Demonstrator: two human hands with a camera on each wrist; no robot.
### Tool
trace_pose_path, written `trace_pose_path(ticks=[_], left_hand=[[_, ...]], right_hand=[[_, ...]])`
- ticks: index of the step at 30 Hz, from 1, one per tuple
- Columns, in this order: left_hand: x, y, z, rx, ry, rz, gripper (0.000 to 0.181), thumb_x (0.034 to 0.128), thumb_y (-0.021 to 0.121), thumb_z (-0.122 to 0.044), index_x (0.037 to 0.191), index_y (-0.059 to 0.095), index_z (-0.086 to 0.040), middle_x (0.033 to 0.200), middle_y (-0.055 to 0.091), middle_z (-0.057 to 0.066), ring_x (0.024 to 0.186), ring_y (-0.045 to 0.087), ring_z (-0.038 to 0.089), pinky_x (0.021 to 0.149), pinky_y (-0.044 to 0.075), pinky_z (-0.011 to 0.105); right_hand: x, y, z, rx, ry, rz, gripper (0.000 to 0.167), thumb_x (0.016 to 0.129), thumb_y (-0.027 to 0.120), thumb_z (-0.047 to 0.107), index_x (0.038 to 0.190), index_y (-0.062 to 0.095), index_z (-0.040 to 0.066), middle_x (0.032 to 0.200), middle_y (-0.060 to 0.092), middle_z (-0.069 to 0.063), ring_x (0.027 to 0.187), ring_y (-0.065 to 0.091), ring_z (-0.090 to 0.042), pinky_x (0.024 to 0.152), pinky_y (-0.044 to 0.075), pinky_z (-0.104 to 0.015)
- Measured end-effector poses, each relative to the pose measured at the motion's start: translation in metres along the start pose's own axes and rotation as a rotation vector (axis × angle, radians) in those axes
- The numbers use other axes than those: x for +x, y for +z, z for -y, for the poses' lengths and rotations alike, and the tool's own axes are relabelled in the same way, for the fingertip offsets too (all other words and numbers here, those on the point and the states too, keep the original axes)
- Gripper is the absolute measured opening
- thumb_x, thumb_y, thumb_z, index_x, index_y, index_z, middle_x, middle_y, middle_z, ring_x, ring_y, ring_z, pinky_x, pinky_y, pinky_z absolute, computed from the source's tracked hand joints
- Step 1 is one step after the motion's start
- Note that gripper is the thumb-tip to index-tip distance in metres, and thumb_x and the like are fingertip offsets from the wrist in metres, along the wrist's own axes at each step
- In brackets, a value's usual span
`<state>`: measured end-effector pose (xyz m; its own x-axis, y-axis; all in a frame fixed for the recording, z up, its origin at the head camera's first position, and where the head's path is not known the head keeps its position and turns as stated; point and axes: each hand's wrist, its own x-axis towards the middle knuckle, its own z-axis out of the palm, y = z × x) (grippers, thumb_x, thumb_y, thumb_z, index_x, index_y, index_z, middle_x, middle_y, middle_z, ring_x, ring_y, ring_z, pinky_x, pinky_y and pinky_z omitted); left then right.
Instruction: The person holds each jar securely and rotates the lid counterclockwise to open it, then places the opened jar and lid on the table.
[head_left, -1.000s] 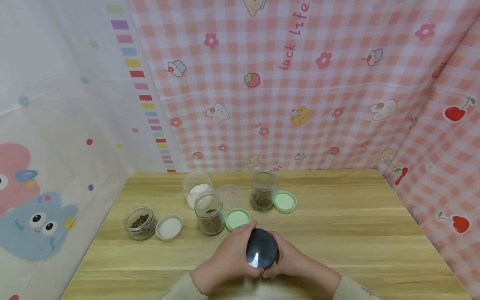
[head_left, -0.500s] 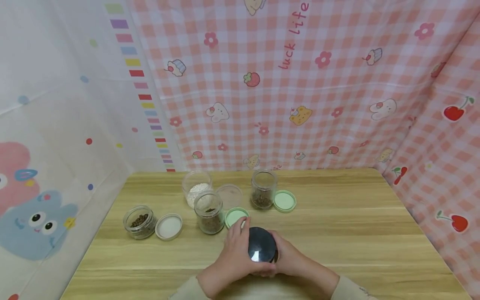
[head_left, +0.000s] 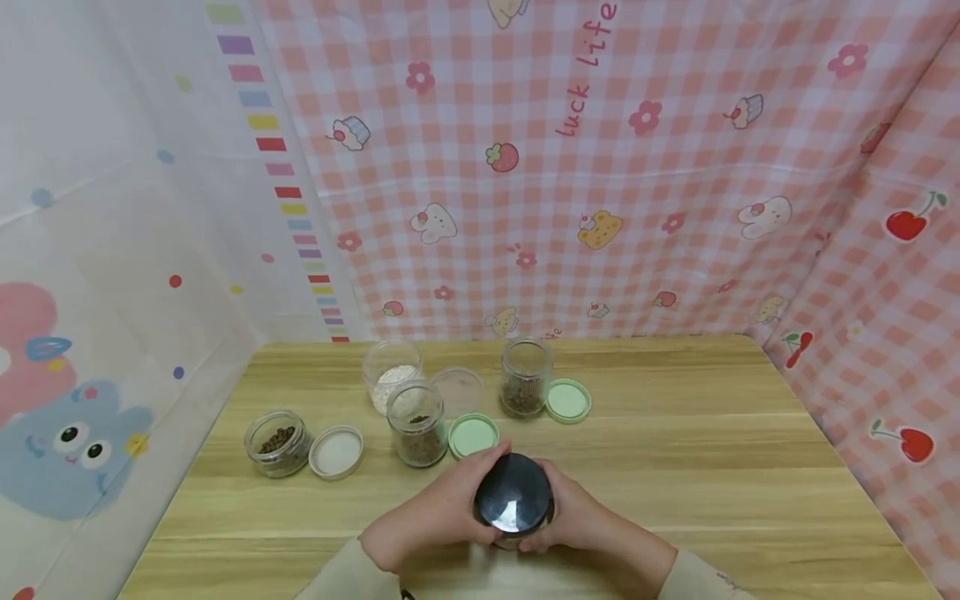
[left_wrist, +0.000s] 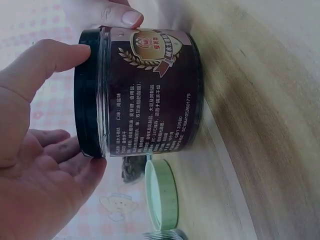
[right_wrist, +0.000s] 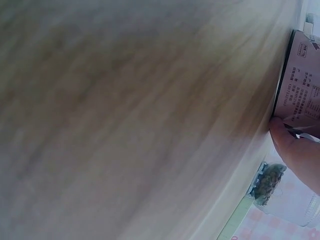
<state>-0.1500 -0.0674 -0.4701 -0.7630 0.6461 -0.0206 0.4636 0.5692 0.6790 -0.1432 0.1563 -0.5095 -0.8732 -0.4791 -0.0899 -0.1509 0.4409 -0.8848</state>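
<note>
In the head view, a jar with a black lid (head_left: pixel 513 493) stands between both hands near the front of the table. My left hand (head_left: pixel 448 506) grips the lid from the left, thumb on the near side and fingers on the far side. The left wrist view shows the jar's dark brown label (left_wrist: pixel 150 100) with a wheat emblem, and the left thumb and fingers on the lid's edge. My right hand (head_left: pixel 576 510) holds the jar's body from the right; in the right wrist view a finger (right_wrist: pixel 287 140) lies against the label. The jar's contents are hidden.
Behind stand open jars: a low one with brown pieces (head_left: pixel 279 445), one with white bits (head_left: pixel 393 387), and two (head_left: pixel 418 433) (head_left: pixel 525 387) with dark contents. Beside them lie a white lid (head_left: pixel 337 452), green lids (head_left: pixel 474 436) (head_left: pixel 568 401) and a clear lid (head_left: pixel 459 392).
My left hand turned over the lid with its fingers lifted, then swung back to the left and took hold of the lid again. The jar shifted slightly left; the right hand stayed around it.
</note>
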Motion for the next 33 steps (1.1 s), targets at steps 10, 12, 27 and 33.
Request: trace_pose_path(ticks=[10, 12, 27, 33], left_hand=[[0.005, 0.016, -0.007, 0.1, -0.163, -0.178, 0.117, 0.0512, 0.084, -0.061, 0.145, 0.036, -0.01, 0.13, 0.042, 0.006, 0.117, 0.041, 0.022, 0.095, 0.044, 0.04], [0.007, 0.021, -0.008, 0.089, -0.224, -0.224, 0.122, 0.0481, 0.082, -0.067, 0.144, 0.037, -0.008, 0.124, 0.041, 0.006, 0.112, 0.04, 0.021, 0.092, 0.044, 0.039], [0.004, 0.025, -0.001, -0.036, -0.056, -0.146, 0.125, 0.0585, 0.086, -0.05, 0.152, 0.011, -0.014, 0.154, 0.023, 0.011, 0.14, 0.026, 0.028, 0.108, 0.032, 0.054], [0.0, 0.009, 0.005, -0.065, 0.03, -0.043, 0.112, 0.0658, 0.085, -0.026, 0.152, 0.015, -0.013, 0.151, 0.03, 0.009, 0.136, 0.033, 0.022, 0.111, 0.033, 0.043]], right_hand=[[-0.002, 0.002, 0.0, -0.01, -0.014, -0.017, 0.098, 0.053, 0.093, 0.021, 0.134, 0.039, 0.004, 0.129, 0.054, -0.01, 0.118, 0.049, -0.027, 0.098, 0.039, -0.028], [-0.001, 0.002, 0.0, -0.014, -0.009, -0.02, 0.099, 0.053, 0.093, 0.021, 0.134, 0.038, 0.004, 0.128, 0.054, -0.01, 0.116, 0.05, -0.026, 0.097, 0.04, -0.028], [0.001, 0.003, -0.005, -0.03, -0.024, -0.023, 0.099, 0.052, 0.093, 0.019, 0.134, 0.039, 0.005, 0.13, 0.054, -0.01, 0.119, 0.049, -0.027, 0.102, 0.039, -0.037], [0.002, 0.002, -0.005, 0.011, -0.008, -0.007, 0.099, 0.053, 0.093, 0.023, 0.135, 0.038, 0.008, 0.133, 0.053, -0.007, 0.122, 0.047, -0.027, 0.104, 0.035, -0.045]])
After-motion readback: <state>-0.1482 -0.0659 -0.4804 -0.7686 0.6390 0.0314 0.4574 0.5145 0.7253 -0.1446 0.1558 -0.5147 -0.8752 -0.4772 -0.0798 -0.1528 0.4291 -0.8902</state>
